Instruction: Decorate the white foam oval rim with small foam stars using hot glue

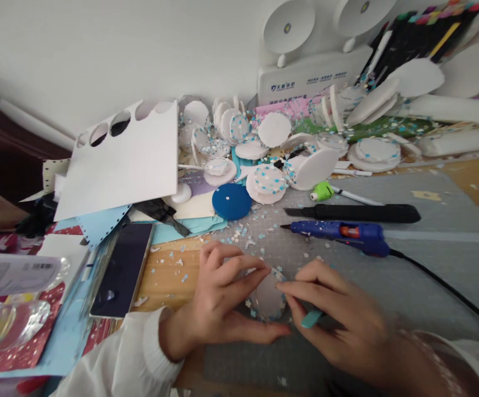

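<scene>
My left hand [222, 300] curls around a small white foam disc [269, 298] that rests on the grey cutting mat [408, 275]; thumb and fingers grip its rim. My right hand [334, 320] pinches at the disc's upper right edge with the forefinger and thumb, and a teal tool [311, 318] pokes out from under its fingers. Tiny blue and white paper flowers dot the disc's edge and the mat around it.
A blue glue gun [342, 232] with a black cord lies just beyond my hands, a black utility knife [355, 213] behind it. A blue round disc [231, 201], several decorated white discs [266, 184], a punched white sheet [119, 160] and a phone [122, 270] crowd the left and back.
</scene>
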`<state>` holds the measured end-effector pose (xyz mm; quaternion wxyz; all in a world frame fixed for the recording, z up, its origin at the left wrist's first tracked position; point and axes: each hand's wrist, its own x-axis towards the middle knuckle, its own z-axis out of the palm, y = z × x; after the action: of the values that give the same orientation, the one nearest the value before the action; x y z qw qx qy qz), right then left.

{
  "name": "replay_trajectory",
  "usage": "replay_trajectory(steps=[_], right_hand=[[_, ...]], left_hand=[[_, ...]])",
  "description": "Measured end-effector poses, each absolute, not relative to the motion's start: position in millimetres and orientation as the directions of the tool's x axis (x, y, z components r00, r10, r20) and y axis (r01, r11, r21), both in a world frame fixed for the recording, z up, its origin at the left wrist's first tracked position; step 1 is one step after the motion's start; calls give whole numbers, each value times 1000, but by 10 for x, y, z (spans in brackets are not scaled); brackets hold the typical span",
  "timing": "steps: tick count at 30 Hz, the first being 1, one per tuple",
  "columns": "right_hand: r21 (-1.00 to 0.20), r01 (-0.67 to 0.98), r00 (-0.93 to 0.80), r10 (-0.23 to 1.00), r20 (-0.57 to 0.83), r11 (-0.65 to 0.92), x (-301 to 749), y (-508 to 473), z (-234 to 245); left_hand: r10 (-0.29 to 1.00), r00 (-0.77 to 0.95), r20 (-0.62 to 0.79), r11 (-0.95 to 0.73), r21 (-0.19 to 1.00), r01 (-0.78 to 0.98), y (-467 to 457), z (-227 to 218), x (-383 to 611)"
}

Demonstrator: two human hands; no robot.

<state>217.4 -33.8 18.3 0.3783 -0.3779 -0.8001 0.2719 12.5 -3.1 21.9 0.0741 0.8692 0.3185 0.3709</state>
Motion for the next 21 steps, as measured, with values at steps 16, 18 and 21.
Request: replay_trajectory(steps=[16,18,21], right_hand=[[-850,372,-113,927,357,372,2420,-322,312],[-868,375,-160,945,286,326,2433,-332,236],[-884,370,-175,956,235,285,2432,-327,204]], left_hand=[[764,403,503,-633,702,325,50,209,24],[800,333,499,-589,761,272,81,222,1],[861,225,456,-498,844,196,129,223,-49]])
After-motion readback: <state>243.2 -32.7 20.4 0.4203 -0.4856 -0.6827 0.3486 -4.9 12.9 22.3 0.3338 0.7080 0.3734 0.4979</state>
